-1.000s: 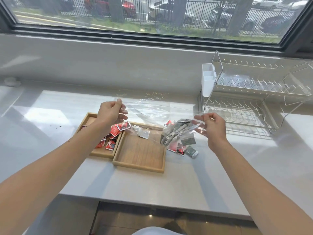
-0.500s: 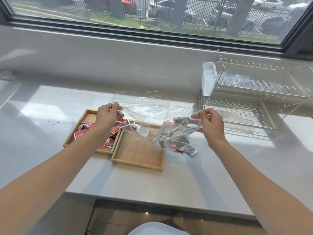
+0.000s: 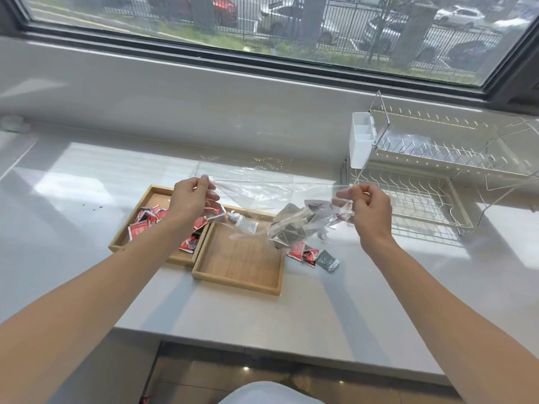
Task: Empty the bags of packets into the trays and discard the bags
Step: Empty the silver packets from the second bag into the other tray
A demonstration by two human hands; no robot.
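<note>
Clear plastic bag [image 3: 262, 196] stretched in the air between both hands, above the two wooden trays – grey packets [image 3: 294, 225] bunched in its lower right part, hanging over the right tray's far right corner. Left hand [image 3: 191, 199] pinches the bag's left edge, fingers closed on the film; right hand [image 3: 369, 211] pinches the right edge, fingers closed on it too. Right tray [image 3: 242, 263] mostly bare, one grey-white packet [image 3: 243, 224] at its far edge. Left tray [image 3: 151, 196] touches it side by side and holds red packets [image 3: 145, 223], partly hidden by the left forearm. Loose on the white counter [image 3: 291, 316] just right of the right tray – red packet [image 3: 303, 253] and a grey packet [image 3: 328, 260]. Another clear bag [image 3: 256, 167] seems to lie flat on the counter behind the trays, hard to tell. Wire dish rack [image 3: 431, 182] with white cutlery holder [image 3: 361, 138] well to the right. Window [image 3: 262, 21] behind, cars outside
</note>
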